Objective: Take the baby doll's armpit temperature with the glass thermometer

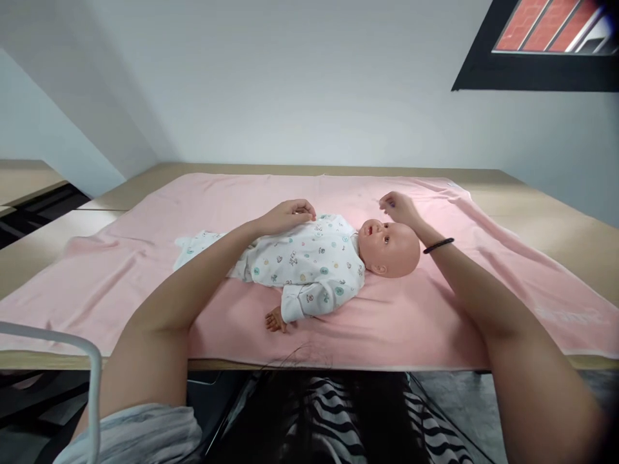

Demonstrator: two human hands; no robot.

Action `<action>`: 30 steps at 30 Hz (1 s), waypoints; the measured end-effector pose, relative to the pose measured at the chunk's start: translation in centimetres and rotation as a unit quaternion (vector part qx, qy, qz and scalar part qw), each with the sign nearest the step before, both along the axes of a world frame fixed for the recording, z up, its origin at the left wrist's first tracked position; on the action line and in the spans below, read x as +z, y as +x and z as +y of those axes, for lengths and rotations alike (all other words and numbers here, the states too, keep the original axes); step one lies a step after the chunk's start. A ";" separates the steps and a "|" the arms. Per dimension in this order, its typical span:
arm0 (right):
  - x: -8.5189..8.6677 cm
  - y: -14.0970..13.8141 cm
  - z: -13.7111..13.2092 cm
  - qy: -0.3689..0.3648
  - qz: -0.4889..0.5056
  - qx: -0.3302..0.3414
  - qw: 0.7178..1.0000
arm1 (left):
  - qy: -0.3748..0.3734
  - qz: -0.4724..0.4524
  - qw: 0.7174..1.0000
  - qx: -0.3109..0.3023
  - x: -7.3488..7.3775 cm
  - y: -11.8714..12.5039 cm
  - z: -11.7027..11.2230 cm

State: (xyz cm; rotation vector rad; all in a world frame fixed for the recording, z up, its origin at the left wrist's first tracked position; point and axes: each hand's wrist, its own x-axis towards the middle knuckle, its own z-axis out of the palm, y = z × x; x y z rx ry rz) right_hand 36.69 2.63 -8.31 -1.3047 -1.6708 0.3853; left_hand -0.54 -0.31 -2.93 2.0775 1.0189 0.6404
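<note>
We have a bald plastic baby doll in white printed clothes on its back.
Its torso is just beside our half-curled left hand, its head just nearer us than our loosely curled right hand; whether either grips anything, we cannot tell. Below both, a pink blanket covers a pale wooden table.

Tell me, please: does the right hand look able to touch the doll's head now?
Most likely yes: the right hand is close beside the doll's head, with nothing visible between them. The left hand is at the patterned outfit, out of the way.
</note>
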 end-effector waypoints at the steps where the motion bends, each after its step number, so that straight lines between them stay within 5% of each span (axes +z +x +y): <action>1: 2.3 0.3 0.6 0.009 0.012 -0.015 1.000 | 0.039 0.011 0.999 0.002 1.6 -0.3 -0.1; 4: 10.7 -0.3 0.2 0.081 0.065 -0.030 0.994 | 0.188 -0.036 0.981 0.043 7.3 -0.6 -1.2; 6: 16.0 -2.1 -2.6 0.189 0.086 0.022 0.978 | 0.268 -0.073 0.958 0.072 11.0 -0.5 -2.7; 8: 19.8 -4.7 -6.6 0.284 0.105 0.107 0.947 | 0.321 -0.114 0.937 0.082 13.7 -0.3 -4.9; 10: 21.6 -7.4 -10.8 0.353 0.119 0.128 0.919 | 0.363 -0.169 0.915 0.048 14.9 0.1 -7.5; 13: 21.2 -10.7 -15.1 0.375 0.122 0.160 0.905 | 0.372 -0.213 0.902 -0.044 14.5 0.4 -10.9; 17: 19.0 -12.7 -17.1 0.328 0.124 0.166 0.922 | 0.368 -0.166 0.913 0.062 13.0 0.4 -12.8; 20: 18.3 -13.5 -17.2 0.317 0.110 0.155 0.929 | 0.364 -0.160 0.912 0.103 12.9 -0.1 -12.6; 26: 18.0 -14.5 -16.6 0.337 0.147 0.176 0.913 | 0.402 -0.269 0.875 0.002 13.6 -0.6 -11.0; 30: 17.9 -14.2 -16.7 0.305 0.135 0.188 0.924 | 0.409 -0.288 0.866 -0.002 13.5 -0.5 -10.7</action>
